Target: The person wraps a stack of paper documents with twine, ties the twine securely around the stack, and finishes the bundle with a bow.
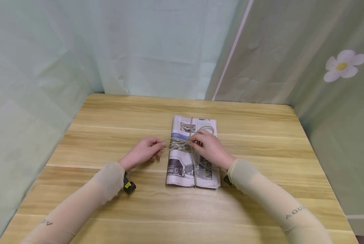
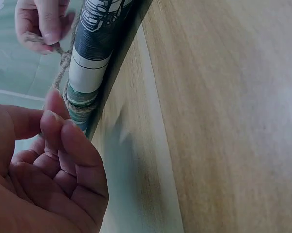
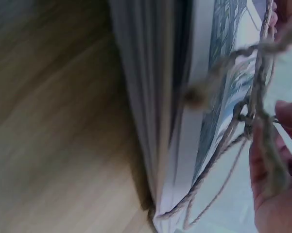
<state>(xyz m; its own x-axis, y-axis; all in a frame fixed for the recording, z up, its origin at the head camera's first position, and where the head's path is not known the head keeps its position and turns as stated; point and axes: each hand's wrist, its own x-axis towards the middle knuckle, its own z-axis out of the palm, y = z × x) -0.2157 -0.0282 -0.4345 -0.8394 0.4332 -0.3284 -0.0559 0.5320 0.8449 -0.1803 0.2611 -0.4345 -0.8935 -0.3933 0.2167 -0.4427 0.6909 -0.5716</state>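
Observation:
A folded stack of newspaper [image 1: 184,156] lies on the table, bound lengthwise and across with thin brown twine [image 1: 195,173]. My left hand [image 1: 143,150], beside the stack's left edge, pinches the twine strands between thumb and fingertips and holds them out to the left. Over the middle of the stack, my right hand [image 1: 211,149] pinches twine close to where the strands cross. A twine loop [image 1: 210,128] curves out above the right fingers. In the right wrist view a knot [image 3: 243,114] sits by the right fingertips, with blurred loose twine ends in front.
The wooden table [image 1: 108,142] extends around the stack on all sides. Pale curtains [image 1: 157,47] hang behind it and at both sides, one with a white flower [image 1: 342,66]. A small black wrist camera [image 1: 129,186] sits under the left wrist.

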